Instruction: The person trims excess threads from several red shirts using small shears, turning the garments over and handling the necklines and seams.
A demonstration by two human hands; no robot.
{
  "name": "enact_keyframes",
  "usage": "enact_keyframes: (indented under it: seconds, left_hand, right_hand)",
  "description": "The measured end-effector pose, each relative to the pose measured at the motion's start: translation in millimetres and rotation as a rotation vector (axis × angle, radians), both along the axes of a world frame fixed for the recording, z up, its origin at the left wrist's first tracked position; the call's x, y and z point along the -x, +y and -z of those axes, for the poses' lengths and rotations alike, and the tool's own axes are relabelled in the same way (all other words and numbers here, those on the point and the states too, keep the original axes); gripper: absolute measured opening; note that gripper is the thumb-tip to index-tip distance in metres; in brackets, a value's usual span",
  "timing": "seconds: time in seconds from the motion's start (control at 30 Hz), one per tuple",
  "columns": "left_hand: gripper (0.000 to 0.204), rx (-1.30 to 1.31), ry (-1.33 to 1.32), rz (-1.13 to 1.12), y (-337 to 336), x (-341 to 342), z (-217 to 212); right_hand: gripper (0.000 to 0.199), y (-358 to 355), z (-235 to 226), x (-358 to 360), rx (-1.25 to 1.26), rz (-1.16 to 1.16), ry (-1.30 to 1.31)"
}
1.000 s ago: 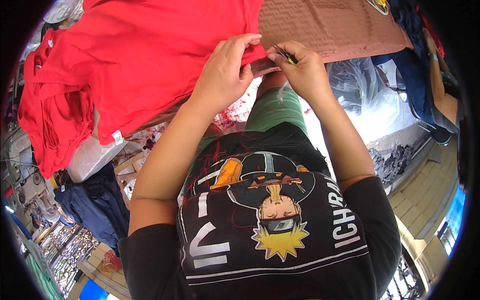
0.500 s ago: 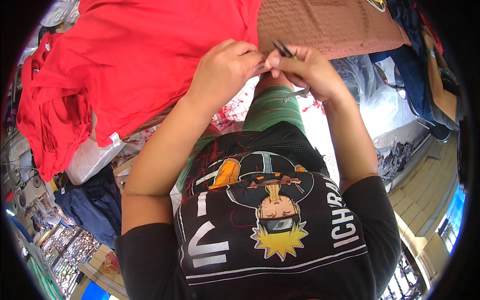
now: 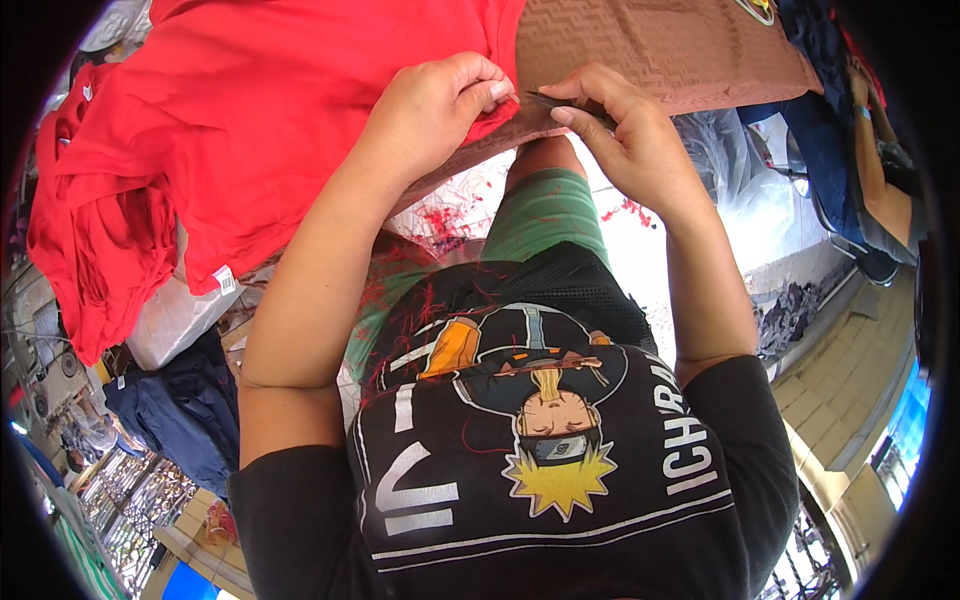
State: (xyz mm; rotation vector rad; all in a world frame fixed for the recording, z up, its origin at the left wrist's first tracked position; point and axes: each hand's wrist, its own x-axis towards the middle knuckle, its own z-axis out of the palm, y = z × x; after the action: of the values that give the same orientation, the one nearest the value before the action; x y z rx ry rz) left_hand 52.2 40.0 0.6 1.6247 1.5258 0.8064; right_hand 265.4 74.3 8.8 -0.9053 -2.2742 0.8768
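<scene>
A red garment (image 3: 290, 100) is spread over a brown cloth-covered surface (image 3: 660, 50) in front of me. At its right edge my left hand (image 3: 435, 110) is closed, pinching a fold of the red fabric between thumb and fingers. My right hand (image 3: 630, 130) is closed around small dark thread snips (image 3: 565, 103), whose tip points left toward the pinched fold. A short gap separates the tip from the fabric. Part of the snips is hidden inside my fingers.
Red thread scraps (image 3: 440, 225) lie below the surface and on my lap. A dark navy cloth (image 3: 185, 410) and a white bundle (image 3: 185, 315) are at left. Clear plastic sheeting (image 3: 735, 170) hangs at right, near another person's arm (image 3: 870, 150).
My hands have moved apart and slightly up. My left hand now pinches red fabric. In my right hand the snips have turned, their tip now facing left.
</scene>
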Motion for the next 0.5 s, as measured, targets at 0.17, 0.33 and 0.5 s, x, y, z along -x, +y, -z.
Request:
enact_keyframes:
  seconds: [0.17, 0.33, 0.5]
  left_hand:
    - [0.019, 0.005, 0.038, 0.002, -1.4, -1.6, -3.2]
    - [0.020, -0.013, 0.056, -0.003, -2.3, -1.7, -3.0]
    - [0.021, -0.015, 0.094, 0.003, -1.8, -1.7, -2.8]
  right_hand:
    - [0.019, 1.8, 1.4, 6.3, 0.032, -0.026, -0.037]
    - [0.019, 0.8, -1.8, 12.7, -0.077, -0.033, -0.072]
    - [0.017, -1.6, -5.3, 14.7, -0.083, -0.018, -0.081]
